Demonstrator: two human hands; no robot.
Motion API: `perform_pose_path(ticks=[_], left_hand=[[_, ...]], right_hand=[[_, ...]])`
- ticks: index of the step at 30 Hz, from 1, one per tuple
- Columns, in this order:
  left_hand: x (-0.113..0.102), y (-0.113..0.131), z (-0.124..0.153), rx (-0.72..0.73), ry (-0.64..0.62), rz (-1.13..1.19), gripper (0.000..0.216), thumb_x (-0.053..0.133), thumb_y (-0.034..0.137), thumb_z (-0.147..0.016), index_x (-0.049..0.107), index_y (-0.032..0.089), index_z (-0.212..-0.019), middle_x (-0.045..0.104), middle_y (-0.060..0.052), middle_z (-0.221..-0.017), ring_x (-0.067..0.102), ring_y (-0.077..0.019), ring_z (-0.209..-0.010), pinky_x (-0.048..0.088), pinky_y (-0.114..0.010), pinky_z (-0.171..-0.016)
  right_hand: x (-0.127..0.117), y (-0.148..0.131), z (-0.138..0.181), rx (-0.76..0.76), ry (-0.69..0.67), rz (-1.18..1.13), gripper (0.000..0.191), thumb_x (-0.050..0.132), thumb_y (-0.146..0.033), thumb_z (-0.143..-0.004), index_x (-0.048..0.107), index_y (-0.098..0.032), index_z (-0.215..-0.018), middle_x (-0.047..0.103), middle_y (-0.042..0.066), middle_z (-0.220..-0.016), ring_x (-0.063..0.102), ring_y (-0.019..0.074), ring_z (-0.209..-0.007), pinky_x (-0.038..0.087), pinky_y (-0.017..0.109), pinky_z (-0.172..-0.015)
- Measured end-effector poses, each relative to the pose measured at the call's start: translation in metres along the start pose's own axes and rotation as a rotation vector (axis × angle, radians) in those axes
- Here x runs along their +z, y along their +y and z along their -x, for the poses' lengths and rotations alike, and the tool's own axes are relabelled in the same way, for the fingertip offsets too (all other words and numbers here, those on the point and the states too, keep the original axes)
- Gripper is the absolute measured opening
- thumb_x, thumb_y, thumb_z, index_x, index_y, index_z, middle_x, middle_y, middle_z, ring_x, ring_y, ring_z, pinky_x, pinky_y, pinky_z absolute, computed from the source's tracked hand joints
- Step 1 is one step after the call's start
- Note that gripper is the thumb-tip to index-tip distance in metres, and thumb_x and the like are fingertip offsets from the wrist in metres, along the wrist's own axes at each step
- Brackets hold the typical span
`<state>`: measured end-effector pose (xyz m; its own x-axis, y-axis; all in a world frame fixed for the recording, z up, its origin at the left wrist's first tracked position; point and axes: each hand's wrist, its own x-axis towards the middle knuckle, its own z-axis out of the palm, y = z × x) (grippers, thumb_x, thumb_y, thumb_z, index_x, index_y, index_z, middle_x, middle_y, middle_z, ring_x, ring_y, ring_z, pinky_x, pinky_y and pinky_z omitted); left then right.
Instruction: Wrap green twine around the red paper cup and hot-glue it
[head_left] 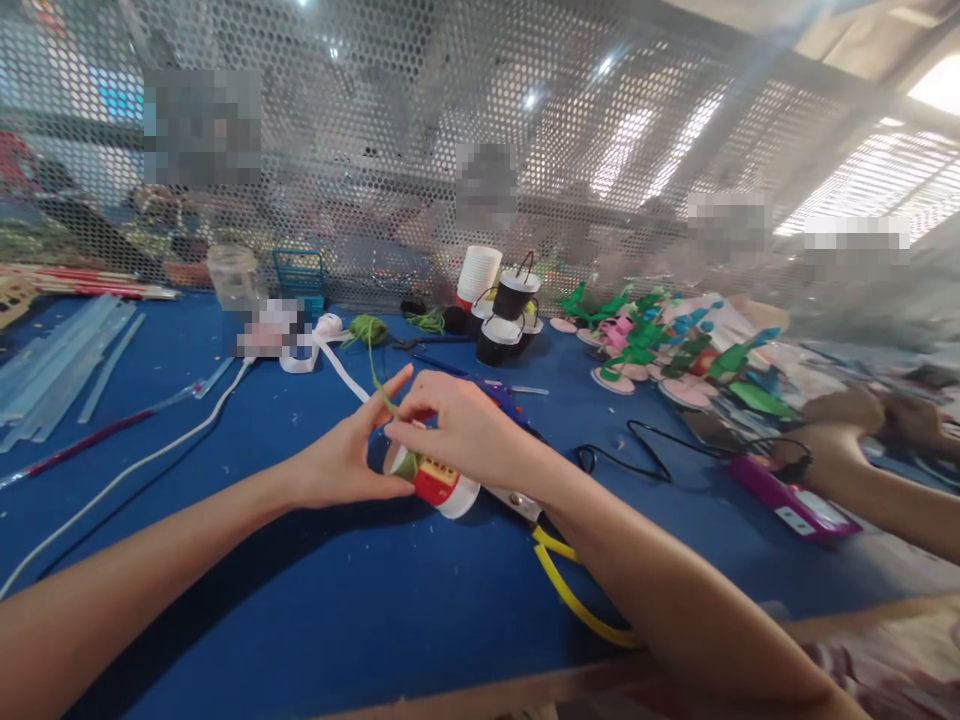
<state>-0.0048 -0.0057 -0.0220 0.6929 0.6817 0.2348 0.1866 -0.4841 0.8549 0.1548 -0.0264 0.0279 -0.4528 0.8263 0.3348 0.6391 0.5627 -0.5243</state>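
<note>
My left hand [351,452] grips the near end of a small paper cup [444,487] with a red and white label, lying on its side above the blue table [300,600]. My right hand [459,425] pinches a strand of green yarn [373,372] against the cup, where some green is wound round it. The yarn runs back to a green ball [367,328] farther up the table. Both hands meet at the table's middle.
Black cups with white lids [507,318] and a white cup stack [478,272] stand behind. Green and pink craft pieces [660,350] lie at the right, where another person's arm [862,460] rests by a purple device [787,500]. White cable, glue sticks [52,360] at left; mesh screen behind.
</note>
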Motion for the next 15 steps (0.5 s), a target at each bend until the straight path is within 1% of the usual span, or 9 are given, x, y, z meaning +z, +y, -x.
perform_pose_path(ticks=[3,6,9,15], left_hand=[[0.000,-0.001,0.000,-0.057,0.009,-0.021,0.099,0.067,0.025,-0.067,-0.002,0.029,-0.139,0.048,-0.006,-0.122,0.046,-0.0245,-0.113,0.030,-0.046,-0.100],[0.000,0.000,0.000,-0.079,0.010,-0.035,0.099,0.068,0.027,-0.067,0.000,0.029,-0.138,0.053,-0.005,-0.112,0.049,-0.0229,-0.104,0.030,-0.047,-0.099],[0.001,0.002,0.000,-0.077,-0.009,-0.026,0.097,0.068,0.028,-0.067,0.002,0.028,-0.139,0.053,-0.005,-0.111,0.048,-0.0229,-0.105,0.028,-0.046,-0.100],[0.000,0.003,0.001,-0.094,-0.034,-0.039,0.098,0.069,0.029,-0.067,0.001,0.027,-0.139,0.051,-0.007,-0.115,0.048,-0.0235,-0.106,0.030,-0.043,-0.099]], right_hand=[[-0.011,0.009,0.006,0.082,0.076,-0.154,0.018,0.059,-0.024,-0.074,0.056,-0.017,-0.059,0.051,-0.002,-0.065,0.048,0.0094,-0.061,0.038,0.023,-0.057],[-0.018,0.018,0.012,0.156,0.117,-0.211,0.019,0.062,-0.026,-0.072,0.055,-0.017,-0.057,0.049,-0.002,-0.064,0.045,0.0091,-0.059,0.036,0.023,-0.054],[-0.015,0.026,0.015,0.192,0.146,-0.237,0.021,0.063,-0.026,-0.071,0.052,-0.017,-0.055,0.046,-0.004,-0.061,0.041,0.0083,-0.055,0.033,0.023,-0.052],[-0.008,0.035,0.017,0.227,0.169,-0.258,0.024,0.061,-0.027,-0.072,0.049,-0.017,-0.053,0.042,-0.005,-0.058,0.039,0.0086,-0.055,0.031,0.024,-0.052]])
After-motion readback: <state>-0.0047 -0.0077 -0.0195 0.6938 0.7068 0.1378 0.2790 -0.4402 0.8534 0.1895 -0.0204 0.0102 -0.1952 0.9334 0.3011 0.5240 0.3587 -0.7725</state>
